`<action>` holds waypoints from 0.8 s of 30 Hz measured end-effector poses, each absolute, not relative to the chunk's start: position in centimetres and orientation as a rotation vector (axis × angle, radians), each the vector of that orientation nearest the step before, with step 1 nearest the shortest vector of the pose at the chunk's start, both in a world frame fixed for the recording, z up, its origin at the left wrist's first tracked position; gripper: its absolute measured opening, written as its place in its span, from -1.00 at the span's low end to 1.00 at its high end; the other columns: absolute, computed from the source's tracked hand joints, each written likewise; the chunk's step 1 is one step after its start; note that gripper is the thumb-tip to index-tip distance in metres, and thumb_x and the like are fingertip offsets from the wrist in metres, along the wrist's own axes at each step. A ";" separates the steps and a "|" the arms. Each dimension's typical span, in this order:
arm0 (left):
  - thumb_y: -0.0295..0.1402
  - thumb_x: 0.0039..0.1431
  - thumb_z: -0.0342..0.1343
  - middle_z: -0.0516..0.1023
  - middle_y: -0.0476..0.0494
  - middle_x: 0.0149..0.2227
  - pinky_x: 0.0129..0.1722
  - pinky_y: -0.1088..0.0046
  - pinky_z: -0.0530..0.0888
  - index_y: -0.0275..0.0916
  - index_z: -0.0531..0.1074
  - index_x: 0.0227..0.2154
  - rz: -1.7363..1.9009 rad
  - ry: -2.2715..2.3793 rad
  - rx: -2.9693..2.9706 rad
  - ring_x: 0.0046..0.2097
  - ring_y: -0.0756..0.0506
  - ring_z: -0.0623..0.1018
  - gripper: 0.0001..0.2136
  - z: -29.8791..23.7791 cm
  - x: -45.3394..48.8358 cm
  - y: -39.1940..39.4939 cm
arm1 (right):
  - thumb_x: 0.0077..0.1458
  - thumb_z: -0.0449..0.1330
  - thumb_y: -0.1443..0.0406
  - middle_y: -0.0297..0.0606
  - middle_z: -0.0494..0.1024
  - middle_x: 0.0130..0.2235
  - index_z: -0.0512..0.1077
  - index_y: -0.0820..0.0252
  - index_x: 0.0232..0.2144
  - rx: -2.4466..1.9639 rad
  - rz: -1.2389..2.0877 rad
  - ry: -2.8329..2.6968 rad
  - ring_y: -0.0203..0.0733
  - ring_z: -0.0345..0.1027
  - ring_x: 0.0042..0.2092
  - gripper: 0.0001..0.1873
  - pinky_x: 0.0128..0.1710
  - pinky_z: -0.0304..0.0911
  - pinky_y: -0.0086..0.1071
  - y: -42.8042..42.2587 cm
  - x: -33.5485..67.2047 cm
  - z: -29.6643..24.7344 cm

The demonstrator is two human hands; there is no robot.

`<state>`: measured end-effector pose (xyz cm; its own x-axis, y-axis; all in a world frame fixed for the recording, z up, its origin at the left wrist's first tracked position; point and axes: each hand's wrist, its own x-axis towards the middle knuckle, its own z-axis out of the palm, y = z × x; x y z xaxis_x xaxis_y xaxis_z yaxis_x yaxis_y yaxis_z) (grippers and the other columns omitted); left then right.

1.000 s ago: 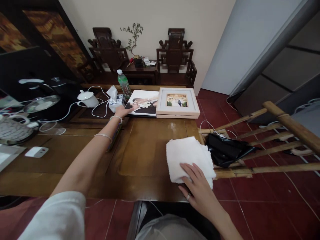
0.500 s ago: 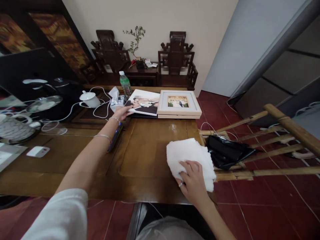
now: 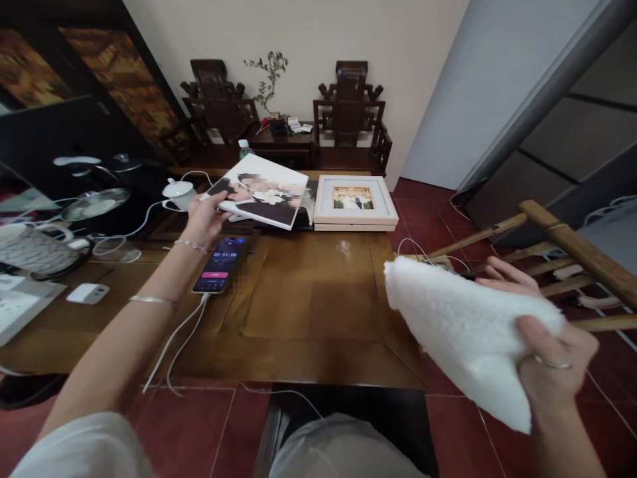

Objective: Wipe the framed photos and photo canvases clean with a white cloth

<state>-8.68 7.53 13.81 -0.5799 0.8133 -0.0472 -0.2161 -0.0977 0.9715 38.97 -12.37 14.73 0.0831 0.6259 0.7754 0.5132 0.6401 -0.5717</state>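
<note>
My left hand (image 3: 205, 216) grips the left edge of a white-edged photo panel (image 3: 266, 199) with a picture of two people on it. The panel is tilted and raised off the things beneath it; a dark item with another picture (image 3: 307, 202) shows under its right side. My right hand (image 3: 552, 352) is closed on a folded white fluffy cloth (image 3: 462, 325), held up past the table's right edge. A light wooden picture frame (image 3: 323, 216) lies flat at the table's far right, resting on another wooden piece.
On the wooden table (image 3: 308, 299) a phone (image 3: 219, 265) shows a running timer, its cable trailing forward. To the left are a white lidded cup (image 3: 179, 194), a clear plastic cup (image 3: 117, 249), a white adapter (image 3: 88, 293) and a kettle (image 3: 94, 202). A bamboo chair (image 3: 582, 242) stands right.
My left hand has lifted the photo panel and moved it leftward, uncovering the item beneath. My right hand has raised the cloth off the table and carried it right. The phone's screen is now visible.
</note>
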 end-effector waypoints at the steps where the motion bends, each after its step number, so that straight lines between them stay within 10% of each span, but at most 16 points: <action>1: -0.67 0.15 0.08 0.47 0.09 -0.49 -0.31 0.49 0.57 -0.32 0.26 -0.37 1.806 1.410 0.662 -0.42 0.10 0.51 -0.85 14.4 -8.9 6.5 | 0.07 0.16 0.31 -0.20 0.61 -0.24 0.56 -0.04 -0.34 -0.979 0.072 -1.556 0.23 0.37 0.06 -0.81 0.05 0.19 0.31 -12.3 39.2 14.8; 6: -0.68 0.06 0.08 0.54 0.06 -0.49 -0.37 0.54 0.59 -0.31 0.39 -0.38 1.803 1.385 0.704 -0.43 0.06 0.54 -0.84 16.8 -8.9 1.2 | -0.04 0.28 0.34 -0.33 0.52 -0.45 0.40 0.03 -0.63 -0.927 -0.294 -1.670 0.07 0.47 -0.13 -0.80 -0.01 0.29 0.16 -12.1 39.9 14.6; 15: -0.63 0.00 0.12 0.61 -0.15 -0.44 -0.47 0.51 0.61 -0.38 0.46 -0.43 1.549 1.310 0.654 -0.47 -0.04 0.59 -0.91 15.0 -6.5 -4.9 | -0.24 0.42 0.06 -0.27 0.49 -0.49 0.51 0.13 -0.52 -1.497 0.023 -1.256 -0.11 0.35 -0.51 -0.69 -0.55 0.21 -0.24 -11.2 42.6 14.1; 24: -0.56 0.02 0.18 0.62 -0.15 -0.41 -0.45 0.54 0.58 -0.33 0.52 -0.42 1.307 1.220 0.608 -0.48 -0.03 0.59 -0.93 9.2 -2.1 -4.8 | 0.03 0.26 0.18 0.08 0.47 0.01 0.26 0.10 -0.53 -1.368 -0.584 -1.858 0.08 0.42 -0.03 -0.75 -0.15 0.37 -0.15 -9.0 42.6 13.8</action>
